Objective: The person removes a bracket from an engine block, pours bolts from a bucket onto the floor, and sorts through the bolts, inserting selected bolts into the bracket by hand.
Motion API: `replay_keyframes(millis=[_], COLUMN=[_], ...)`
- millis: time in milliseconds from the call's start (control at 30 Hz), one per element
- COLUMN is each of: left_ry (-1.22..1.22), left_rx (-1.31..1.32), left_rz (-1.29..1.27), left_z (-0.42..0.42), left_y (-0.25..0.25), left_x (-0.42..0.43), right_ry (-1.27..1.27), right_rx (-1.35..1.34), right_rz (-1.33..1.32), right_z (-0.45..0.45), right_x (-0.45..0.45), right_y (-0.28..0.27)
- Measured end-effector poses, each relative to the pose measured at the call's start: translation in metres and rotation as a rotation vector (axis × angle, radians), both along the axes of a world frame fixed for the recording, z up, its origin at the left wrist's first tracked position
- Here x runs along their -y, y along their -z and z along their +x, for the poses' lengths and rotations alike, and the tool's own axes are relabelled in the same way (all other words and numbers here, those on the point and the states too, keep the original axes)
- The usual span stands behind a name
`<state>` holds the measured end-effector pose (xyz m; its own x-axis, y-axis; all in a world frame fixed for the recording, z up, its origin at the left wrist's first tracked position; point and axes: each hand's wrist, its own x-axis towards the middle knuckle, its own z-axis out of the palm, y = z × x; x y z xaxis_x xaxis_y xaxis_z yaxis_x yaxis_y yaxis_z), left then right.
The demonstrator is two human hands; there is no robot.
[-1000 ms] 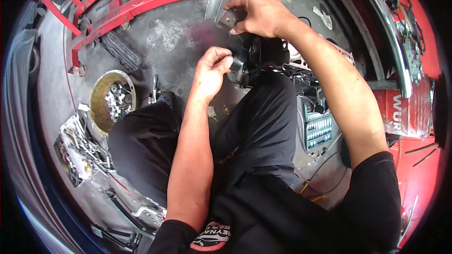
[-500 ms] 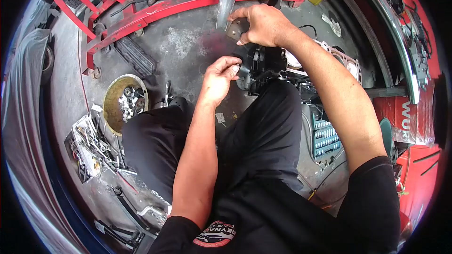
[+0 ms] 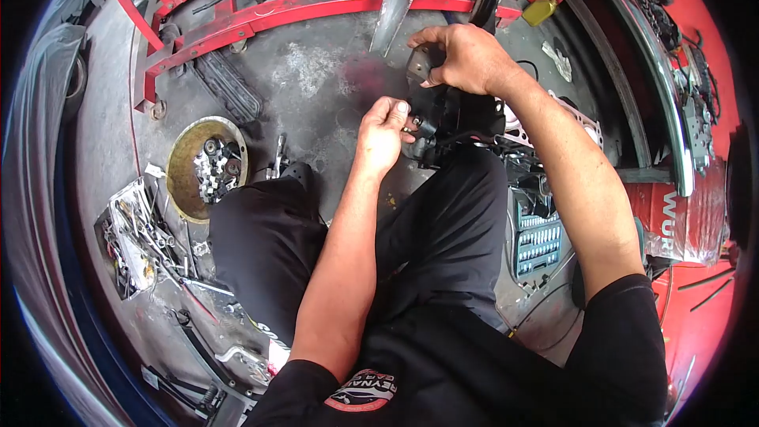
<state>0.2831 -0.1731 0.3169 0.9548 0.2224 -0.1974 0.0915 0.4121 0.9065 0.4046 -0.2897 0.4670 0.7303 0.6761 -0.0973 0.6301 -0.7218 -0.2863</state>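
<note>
My right hand grips a dark metal bracket with holes in it, the thumb below and the fingers over its top edge. The bracket is held just above a black engine part near my knee. Lower and to the left, my left hand is closed in a pinch beside that part. Whatever sits between its thumb and fingers is too small to name. Behind my right forearm, part of an engine block with a gasket-like face shows.
A round basin of small metal parts and a tray of tools lie on the left. A teal socket set is by my right leg. A red steel frame crosses the far floor, with a grey metal leg before it.
Both hands have shifted a little to the right in the view. The right hand and bracket sit slightly lower, and my left hand has come against the black engine part.
</note>
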Motion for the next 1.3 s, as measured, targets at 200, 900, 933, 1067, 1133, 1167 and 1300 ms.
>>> replay_keyframes(millis=[200, 900, 933, 1067, 1133, 1167, 1300], left_ry=[0.087, 0.047, 0.128, 0.114, 0.106, 0.028, -0.134], left_rx=[0.090, -0.259, -0.266, -0.293, -0.314, -0.350, -0.383], left_rz=[0.069, -0.318, -0.364, -0.269, -0.359, -0.502, -0.772], left_z=[-0.002, 0.032, 0.035, 0.039, 0.042, 0.042, 0.041], left_y=[0.009, 0.054, 0.058, 0.053, 0.060, 0.062, 0.062], left_x=[0.001, -0.012, -0.010, 0.000, 0.005, 0.007, 0.009], right_ry=[0.012, -0.048, -0.060, 0.001, 0.026, 0.033, 0.037], right_rx=[-0.025, -0.073, -0.071, -0.166, -0.181, -0.203, -0.322], right_rz=[0.019, 0.112, 0.099, 0.092, 0.086, 0.108, 0.176], right_z=[-0.003, -0.003, -0.004, -0.004, -0.006, -0.006, -0.008], right_x=[-0.001, -0.005, -0.005, -0.009, -0.012, -0.011, -0.014], right_y=[-0.003, -0.006, -0.005, -0.008, -0.011, -0.009, -0.009])
